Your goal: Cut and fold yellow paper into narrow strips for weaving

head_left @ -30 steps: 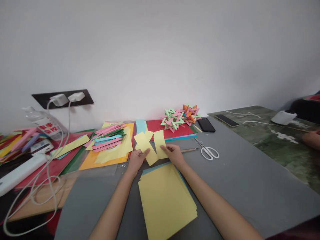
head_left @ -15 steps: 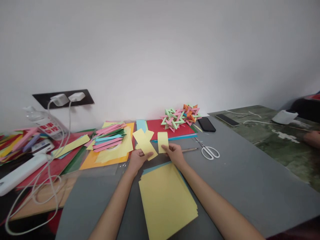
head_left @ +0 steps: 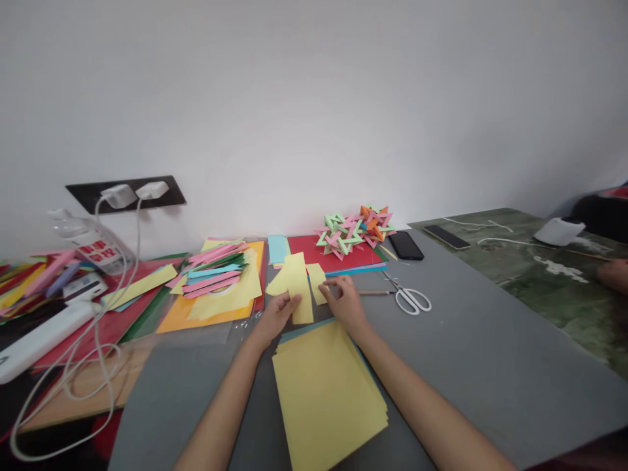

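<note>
My left hand (head_left: 276, 315) pinches a long yellow paper strip (head_left: 300, 294) between thumb and fingers, above the grey table mat. More yellow paper lies under and left of that strip. My right hand (head_left: 343, 299) is at the edge of a smaller yellow paper piece (head_left: 317, 281), its thumb and finger closed on it. Nearer to me, between my forearms, lies a stack of yellow sheets (head_left: 328, 392) with blue ones beneath. A pencil (head_left: 377, 292) and white scissors (head_left: 413, 299) rest right of my right hand.
Folded paper stars (head_left: 342, 234) stand on red sheets at the back. Coloured strips (head_left: 216, 268), a bottle (head_left: 93, 242) and a power strip (head_left: 44, 340) with cables are left. Two phones (head_left: 406, 245) lie right. Another person's hand (head_left: 613, 273) shows far right.
The strip in my left hand has turned from slanted to nearly upright. The right piece has tilted and no longer shows a curled top.
</note>
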`<state>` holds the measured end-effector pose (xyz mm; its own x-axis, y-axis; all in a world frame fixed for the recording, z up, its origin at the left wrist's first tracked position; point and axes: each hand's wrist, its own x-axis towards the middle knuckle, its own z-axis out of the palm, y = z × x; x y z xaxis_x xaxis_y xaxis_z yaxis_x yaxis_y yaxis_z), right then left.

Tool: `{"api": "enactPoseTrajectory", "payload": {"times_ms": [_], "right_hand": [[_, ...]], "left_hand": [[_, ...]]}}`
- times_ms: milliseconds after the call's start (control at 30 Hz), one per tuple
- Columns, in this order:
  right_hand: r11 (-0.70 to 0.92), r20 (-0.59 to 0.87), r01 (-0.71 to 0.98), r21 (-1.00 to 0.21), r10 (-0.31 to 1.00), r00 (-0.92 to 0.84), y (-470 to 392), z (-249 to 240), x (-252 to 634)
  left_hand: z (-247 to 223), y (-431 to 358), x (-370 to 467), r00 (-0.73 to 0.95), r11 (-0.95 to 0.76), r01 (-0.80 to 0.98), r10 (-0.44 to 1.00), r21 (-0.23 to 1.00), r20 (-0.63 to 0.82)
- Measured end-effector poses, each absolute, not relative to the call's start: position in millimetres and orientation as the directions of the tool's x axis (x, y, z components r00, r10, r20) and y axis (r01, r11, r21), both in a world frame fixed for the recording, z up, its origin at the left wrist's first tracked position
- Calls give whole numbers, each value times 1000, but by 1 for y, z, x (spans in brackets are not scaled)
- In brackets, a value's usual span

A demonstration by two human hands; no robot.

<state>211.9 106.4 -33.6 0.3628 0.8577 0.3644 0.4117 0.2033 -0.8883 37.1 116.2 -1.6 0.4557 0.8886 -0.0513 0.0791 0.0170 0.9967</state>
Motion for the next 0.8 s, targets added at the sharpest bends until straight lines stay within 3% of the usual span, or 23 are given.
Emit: {"api": "enactPoseTrajectory", "payload": {"times_ms": [133,233,467,800], "right_hand": [[157,156,0,-988,984,81,106,-26,200],[122,124,-149,-981,992,-2,105,-26,195],[82,89,-216,-973,996,-23,100,-23,193],[97,103,-239,-966,995,-12,101,-24,189]], "left_hand": [[9,108,40,525,67,96,844,993,-108],[15,104,40,574,40,131,812,991,-108],[13,105,38,590,-8,154,803,988,-85],[7,108,40,742,-56,109,669,992,-44]]}}
